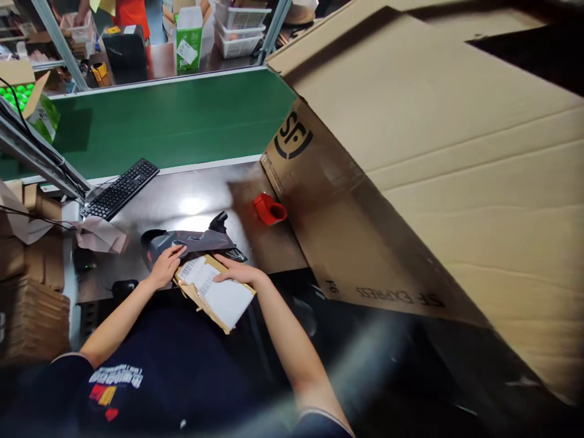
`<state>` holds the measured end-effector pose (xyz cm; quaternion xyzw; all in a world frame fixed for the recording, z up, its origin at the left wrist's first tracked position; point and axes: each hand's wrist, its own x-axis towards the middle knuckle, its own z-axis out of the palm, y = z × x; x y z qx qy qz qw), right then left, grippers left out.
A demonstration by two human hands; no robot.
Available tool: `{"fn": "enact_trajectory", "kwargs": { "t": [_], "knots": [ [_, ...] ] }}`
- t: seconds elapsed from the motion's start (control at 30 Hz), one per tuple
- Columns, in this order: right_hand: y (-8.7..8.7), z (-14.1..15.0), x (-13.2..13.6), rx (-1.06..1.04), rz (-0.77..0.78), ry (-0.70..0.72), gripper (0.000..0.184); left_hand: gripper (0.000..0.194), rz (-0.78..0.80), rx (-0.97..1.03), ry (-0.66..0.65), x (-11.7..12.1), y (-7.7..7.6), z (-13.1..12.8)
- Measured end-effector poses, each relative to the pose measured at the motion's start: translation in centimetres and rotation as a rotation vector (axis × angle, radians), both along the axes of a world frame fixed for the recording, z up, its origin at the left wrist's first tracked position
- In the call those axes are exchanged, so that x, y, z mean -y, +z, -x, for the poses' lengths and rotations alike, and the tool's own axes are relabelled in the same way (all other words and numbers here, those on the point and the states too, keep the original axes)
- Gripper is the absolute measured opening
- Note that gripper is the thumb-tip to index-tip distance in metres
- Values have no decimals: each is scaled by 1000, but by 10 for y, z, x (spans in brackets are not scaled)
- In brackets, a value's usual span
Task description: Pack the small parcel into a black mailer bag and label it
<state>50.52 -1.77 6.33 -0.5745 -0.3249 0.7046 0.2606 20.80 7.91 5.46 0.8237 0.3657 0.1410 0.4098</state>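
A flat cardboard parcel with white barcode labels is tilted at the table's front edge, its near end torn and ragged. My right hand grips its far right side, thumb on top of the label. At the parcel's far left, my left hand is closed on the near edge of a grey plastic bag, fingertips on the film. The bag lies crumpled just beyond the parcel. A black handled object, perhaps a scanner, sits partly hidden behind the bag.
A large SF Express carton takes up the right side. Beside it sits a red tape dispenser. A black keyboard lies at the left, near crumpled paper. A green conveyor belt runs across behind the metal table.
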Motion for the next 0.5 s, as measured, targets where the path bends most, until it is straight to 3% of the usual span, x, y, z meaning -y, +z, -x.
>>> {"fn": "enact_trajectory", "kwargs": {
  "t": [0.07, 0.13, 0.2, 0.27, 0.37, 0.5],
  "knots": [
    [-7, 5, -7, -13, 9, 8, 84, 53, -81, -26, -6, -2, -5, 8],
    [-17, 13, -11, -6, -20, -12, 77, 49, -144, -100, -95, -3, -13, 12],
    [-29, 22, -13, -9, -46, -57, 78, 46, -189, -180, -184, -4, -23, 15],
    [-44, 30, -14, -43, -44, -115, 83, 47, -217, -216, -174, -4, -33, 21],
    [-68, 44, -9, -113, 6, -238, 95, 59, -226, -242, 21, -2, -49, 36],
    [-91, 71, -2, -181, 33, -423, 111, 58, -86, -344, 578, 4, -69, 44]
  ]
}}
